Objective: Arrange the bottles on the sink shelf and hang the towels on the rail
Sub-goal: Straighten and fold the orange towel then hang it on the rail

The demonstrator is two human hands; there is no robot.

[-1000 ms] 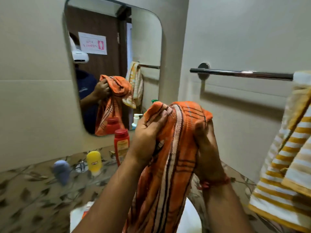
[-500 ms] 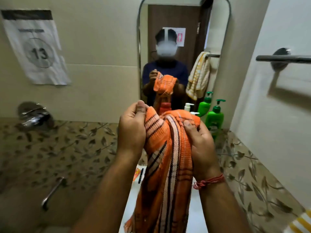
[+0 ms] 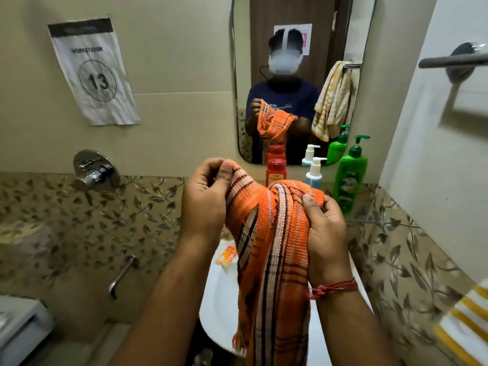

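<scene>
Both hands, our left hand [image 3: 204,200] and right hand [image 3: 326,231], now grip the orange towel [image 3: 272,249] turned away from the rail [image 3: 453,60], so hanging waits.

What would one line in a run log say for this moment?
left hand: grips orange towel | right hand: grips same towel | rail: bare where visible | step: towel not yet hung

Rail end bare, shelf crowded

The rail [image 3: 454,59] shows bare at upper right; red bottle [image 3: 275,172], white pump bottle [image 3: 314,171] and green bottle [image 3: 350,178] crowd the shelf below the mirror [image 3: 301,30].
</scene>
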